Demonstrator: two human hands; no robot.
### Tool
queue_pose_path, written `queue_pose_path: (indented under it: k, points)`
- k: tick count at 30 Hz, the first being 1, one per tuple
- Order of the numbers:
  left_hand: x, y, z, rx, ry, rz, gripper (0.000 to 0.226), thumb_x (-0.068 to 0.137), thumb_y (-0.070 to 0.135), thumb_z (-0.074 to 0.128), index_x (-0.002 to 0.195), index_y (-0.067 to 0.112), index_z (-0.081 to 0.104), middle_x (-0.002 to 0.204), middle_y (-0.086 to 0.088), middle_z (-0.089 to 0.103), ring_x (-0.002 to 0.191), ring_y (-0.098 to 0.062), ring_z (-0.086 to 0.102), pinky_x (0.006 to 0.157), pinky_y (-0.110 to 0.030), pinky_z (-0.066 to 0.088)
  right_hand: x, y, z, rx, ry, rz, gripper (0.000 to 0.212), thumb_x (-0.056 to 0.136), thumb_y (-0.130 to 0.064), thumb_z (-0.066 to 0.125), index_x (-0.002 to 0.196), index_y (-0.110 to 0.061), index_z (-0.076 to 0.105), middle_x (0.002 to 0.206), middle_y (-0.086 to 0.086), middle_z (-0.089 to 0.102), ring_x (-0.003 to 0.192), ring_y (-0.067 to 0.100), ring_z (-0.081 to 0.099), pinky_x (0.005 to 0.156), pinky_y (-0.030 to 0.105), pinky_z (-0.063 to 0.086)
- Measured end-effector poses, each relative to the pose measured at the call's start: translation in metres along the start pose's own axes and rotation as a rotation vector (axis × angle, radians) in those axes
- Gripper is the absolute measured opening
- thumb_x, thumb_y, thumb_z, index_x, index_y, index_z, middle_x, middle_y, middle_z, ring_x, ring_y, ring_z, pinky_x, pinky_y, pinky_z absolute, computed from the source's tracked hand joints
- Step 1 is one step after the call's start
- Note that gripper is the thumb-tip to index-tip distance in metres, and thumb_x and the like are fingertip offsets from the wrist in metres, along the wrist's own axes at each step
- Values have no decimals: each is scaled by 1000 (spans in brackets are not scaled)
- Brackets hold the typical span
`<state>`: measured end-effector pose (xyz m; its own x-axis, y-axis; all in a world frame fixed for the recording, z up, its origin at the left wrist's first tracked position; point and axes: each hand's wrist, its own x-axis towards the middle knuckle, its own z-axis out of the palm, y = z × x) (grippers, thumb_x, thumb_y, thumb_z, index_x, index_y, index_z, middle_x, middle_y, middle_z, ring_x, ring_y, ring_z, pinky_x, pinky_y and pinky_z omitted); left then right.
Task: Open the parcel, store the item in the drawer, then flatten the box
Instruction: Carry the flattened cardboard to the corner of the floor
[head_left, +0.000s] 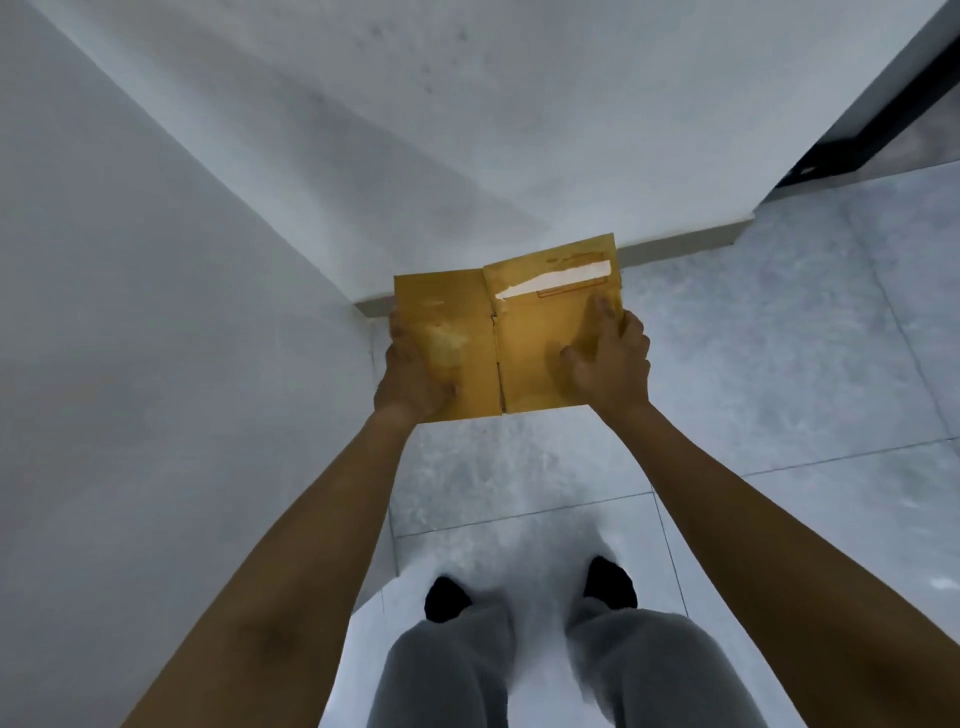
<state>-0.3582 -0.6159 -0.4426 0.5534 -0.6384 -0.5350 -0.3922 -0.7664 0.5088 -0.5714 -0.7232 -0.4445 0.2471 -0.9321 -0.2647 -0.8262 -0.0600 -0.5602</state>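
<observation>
A flattened brown cardboard box (524, 353) is held out in front of me, above the floor near a wall corner. It lies as two flat panels with a crease down the middle and a torn white label strip near its far right edge. My left hand (413, 371) grips the left panel's near corner, thumb on top. My right hand (608, 358) clasps the right panel, fingers spread over its face. No item or drawer is in view.
White walls (182, 312) meet in a corner just beyond the box, with a skirting board (685, 244) along the base. Grey floor tiles (779, 364) stretch to the right. A dark doorframe (872, 130) stands at the upper right. My feet in black socks (447, 597) stand below.
</observation>
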Motion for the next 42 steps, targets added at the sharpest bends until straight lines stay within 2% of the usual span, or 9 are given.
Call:
queue_pose_path:
  k: [5, 8, 11, 14, 20, 24, 33, 38, 42]
  points:
    - [62, -55, 64, 65, 94, 35, 94, 78, 48, 71, 149, 24, 14, 147, -8, 40, 123, -33, 52, 94, -48, 48, 35, 52, 90, 3, -26, -29, 78, 87, -43, 61, 148, -20, 20, 151, 18, 23, 134, 39, 29, 105, 55, 38]
    - [103, -90, 98, 153, 143, 85, 92, 81, 37, 71, 149, 28, 10, 154, -9, 25, 118, -35, 53, 84, -44, 49, 60, 74, 142, 36, -12, -67, 77, 86, -43, 63, 147, -19, 22, 151, 18, 24, 134, 39, 29, 105, 54, 38]
    - [146, -114, 127, 197, 181, 102, 79, 84, 26, 68, 145, 33, 19, 159, -8, 11, 120, -37, 50, 87, -44, 49, 91, 90, 190, 73, -6, -81, 76, 84, -40, 64, 146, -19, 25, 150, 17, 25, 133, 39, 30, 103, 56, 38]
    - [183, -127, 147, 172, 235, 100, 59, 84, 17, 62, 136, 22, 34, 159, -10, 10, 117, -42, 50, 92, -48, 49, 124, 101, 225, 93, 3, -111, 75, 84, -37, 65, 145, -18, 26, 151, 18, 24, 133, 41, 29, 102, 56, 36]
    - [234, -151, 189, 228, 332, 95, 46, 93, 25, 53, 131, 11, 32, 158, -14, 10, 120, -37, 48, 90, -45, 49, 170, 129, 271, 36, -62, -167, 71, 83, -41, 63, 142, -15, 32, 153, 21, 19, 133, 45, 27, 102, 57, 35]
    - [247, -166, 209, 266, 269, 108, 47, 90, 25, 59, 129, 13, 35, 159, -17, 2, 123, -41, 44, 89, -44, 49, 181, 145, 284, -74, -128, -172, 64, 85, -40, 63, 139, -17, 37, 158, 17, 8, 137, 46, 22, 106, 55, 32]
    - [258, -179, 228, 435, 69, 142, 72, 90, 52, 53, 148, 25, 19, 161, -15, -2, 144, -44, 15, 110, -56, 32, 189, 172, 301, -367, -361, -194, 74, 91, -57, 47, 150, -22, 19, 162, 7, 1, 148, 33, -2, 115, 56, 20]
    - [264, -181, 230, 525, 42, 112, 77, 92, 59, 41, 152, 30, 2, 162, -11, -10, 149, -33, -8, 115, -63, 6, 196, 171, 304, -379, -348, -202, 78, 90, -60, 45, 151, -24, 14, 163, 6, -1, 148, 32, -1, 116, 57, 18]
    - [264, -183, 235, 600, 54, 96, 76, 94, 61, 31, 152, 31, -7, 161, -11, -15, 148, -32, -14, 112, -68, -2, 197, 176, 308, -449, -330, -233, 80, 89, -63, 43, 152, -25, 8, 163, 4, -4, 148, 30, -2, 115, 58, 15]
